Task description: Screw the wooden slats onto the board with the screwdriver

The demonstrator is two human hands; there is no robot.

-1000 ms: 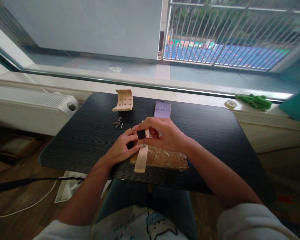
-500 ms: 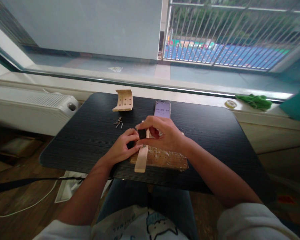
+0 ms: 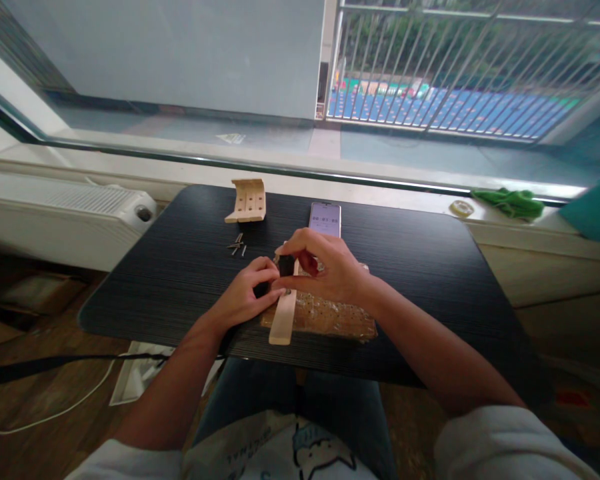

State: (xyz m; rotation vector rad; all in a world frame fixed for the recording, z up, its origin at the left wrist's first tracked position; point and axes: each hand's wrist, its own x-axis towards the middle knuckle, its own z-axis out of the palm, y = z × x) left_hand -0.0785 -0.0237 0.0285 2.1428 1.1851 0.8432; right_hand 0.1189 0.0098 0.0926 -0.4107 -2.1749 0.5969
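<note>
loose pins [image 3: 237, 245] lie on the table [image 3: 145, 280] near a holed block [image 3: 250, 202], and the left hand [image 3: 249, 292] rests its thumb on the strip [image 3: 282, 323], though whether it grips i cannot tell. next comes the dark piece [image 3: 286, 266] at the strip, pinched between thumb and finger of the right hand [image 3: 330, 270], with the slab [image 3: 337, 319] reaching rightward from under the strip. the step looks like positioning the dark piece, and the next move likely calls for a steady strip and a firm pinch.
</note>
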